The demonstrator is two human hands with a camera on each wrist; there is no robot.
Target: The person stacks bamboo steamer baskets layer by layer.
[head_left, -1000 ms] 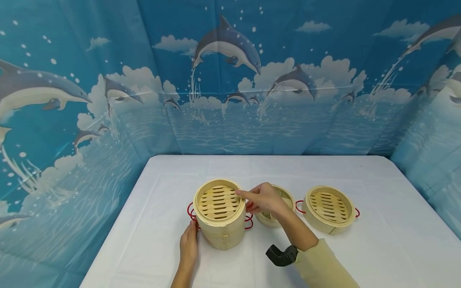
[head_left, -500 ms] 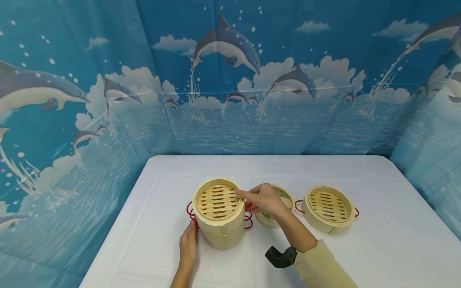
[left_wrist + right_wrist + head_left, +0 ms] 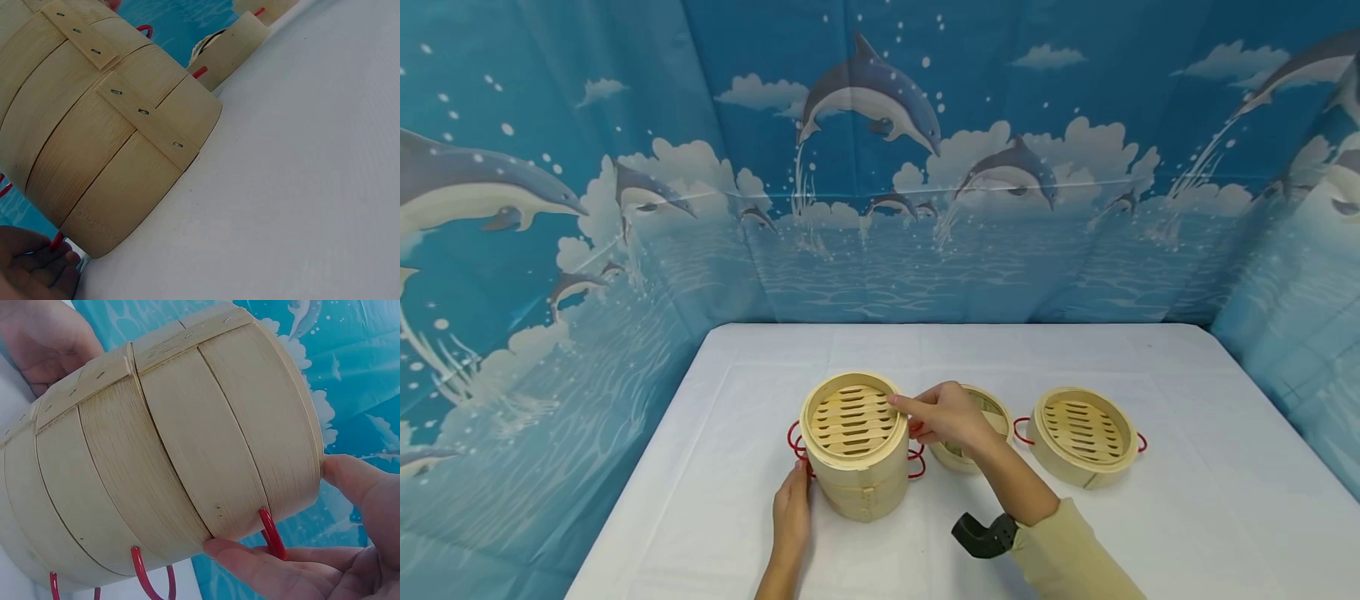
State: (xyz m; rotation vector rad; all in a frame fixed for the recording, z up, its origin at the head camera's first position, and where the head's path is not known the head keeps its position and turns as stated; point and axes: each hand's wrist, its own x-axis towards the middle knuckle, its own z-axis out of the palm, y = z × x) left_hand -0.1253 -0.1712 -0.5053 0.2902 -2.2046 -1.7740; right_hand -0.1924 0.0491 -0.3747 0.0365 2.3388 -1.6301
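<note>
A stack of round bamboo steamers [image 3: 861, 496] with red handles stands upright on the table, left of centre. In the right wrist view, three tiers show by their red handles [image 3: 150, 578]. My right hand [image 3: 951, 415] grips the top tier from the right, its thumb on the rim and its fingers lower on the wall by the handle. At the lower left of the stack, my left hand [image 3: 792, 508] has its fingers curled at a red handle [image 3: 57, 241] of the bottom tier. Slats cross the inside of the top steamer.
Just right of the stack sits another bamboo steamer [image 3: 958, 460], partly hidden by my right hand. Farther right rests a slatted one [image 3: 1078, 468] with red handles. A white cloth covers the table [image 3: 1195, 500], and a dolphin-printed curtain [image 3: 880, 267] hangs behind it.
</note>
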